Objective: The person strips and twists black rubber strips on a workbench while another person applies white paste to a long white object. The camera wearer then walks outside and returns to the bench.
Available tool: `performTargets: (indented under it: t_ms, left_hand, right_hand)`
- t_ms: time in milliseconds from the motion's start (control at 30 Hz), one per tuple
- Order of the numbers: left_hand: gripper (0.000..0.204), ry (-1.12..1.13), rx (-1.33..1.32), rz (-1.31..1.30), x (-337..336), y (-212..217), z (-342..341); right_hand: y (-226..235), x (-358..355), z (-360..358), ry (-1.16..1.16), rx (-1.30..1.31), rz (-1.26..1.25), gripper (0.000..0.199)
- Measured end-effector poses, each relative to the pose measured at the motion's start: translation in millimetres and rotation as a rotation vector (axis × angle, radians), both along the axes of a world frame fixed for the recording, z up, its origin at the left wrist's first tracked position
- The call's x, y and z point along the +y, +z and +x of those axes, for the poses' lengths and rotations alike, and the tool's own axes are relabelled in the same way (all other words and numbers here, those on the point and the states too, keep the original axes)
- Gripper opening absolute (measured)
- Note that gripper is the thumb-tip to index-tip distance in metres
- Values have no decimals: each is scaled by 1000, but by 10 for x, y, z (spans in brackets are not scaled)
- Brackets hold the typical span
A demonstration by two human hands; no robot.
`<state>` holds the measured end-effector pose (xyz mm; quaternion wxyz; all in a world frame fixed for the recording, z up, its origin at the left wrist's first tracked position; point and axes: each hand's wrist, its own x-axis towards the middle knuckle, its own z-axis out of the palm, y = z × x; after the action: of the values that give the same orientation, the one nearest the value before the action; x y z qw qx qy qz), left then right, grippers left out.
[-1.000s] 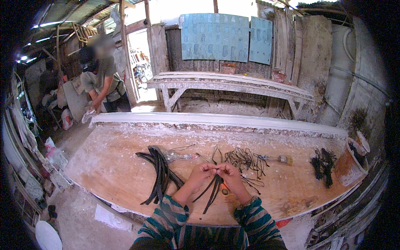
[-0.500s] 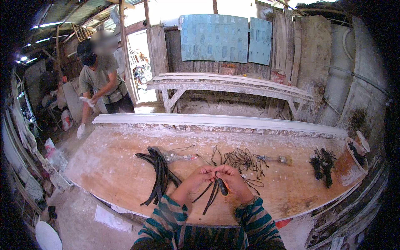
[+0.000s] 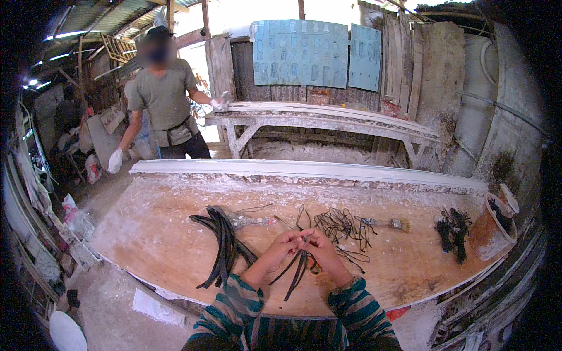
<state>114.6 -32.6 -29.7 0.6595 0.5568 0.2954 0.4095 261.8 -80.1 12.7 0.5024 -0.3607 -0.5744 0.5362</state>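
My left hand [image 3: 283, 244] and my right hand [image 3: 319, 244] meet over the near middle of the table, fingertips pinched together. Between them they grip thin black strips [image 3: 298, 274], whose loose ends hang down toward me. What the fingertips do with the upper ends is too small to make out. Just under the right palm shows a small orange and dark object [image 3: 315, 268], mostly covered. To the left lies a bundle of long black rubber-like strips [image 3: 221, 248]. A tangle of thin dark cords [image 3: 342, 227] spreads out past my right hand.
A paintbrush [image 3: 398, 224] lies right of the cords. Farther right are dark bundles [image 3: 453, 234] and a stained bucket [image 3: 492, 234]. A white moulding [image 3: 304, 171] runs along the table's far edge. Beyond stand a long bench [image 3: 328, 119] and a gloved co-worker [image 3: 167, 96] at left.
The co-worker has straightened up and shifted right, one gloved hand now at the back bench's end. My hands stay in place; the dark object under my right hand shows less.
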Motion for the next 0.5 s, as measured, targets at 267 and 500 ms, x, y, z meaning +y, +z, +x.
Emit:
performTargets:
  t_ms: [267,500]
  left_hand:
    - [10,9,15,71,-61,99,-33]
    - [10,-20,8,129,-56,105,-29]
  right_hand:
    - [-125,108,44,11,100,-1,14]
    - [-66,51,62,-17,158,-70,12]
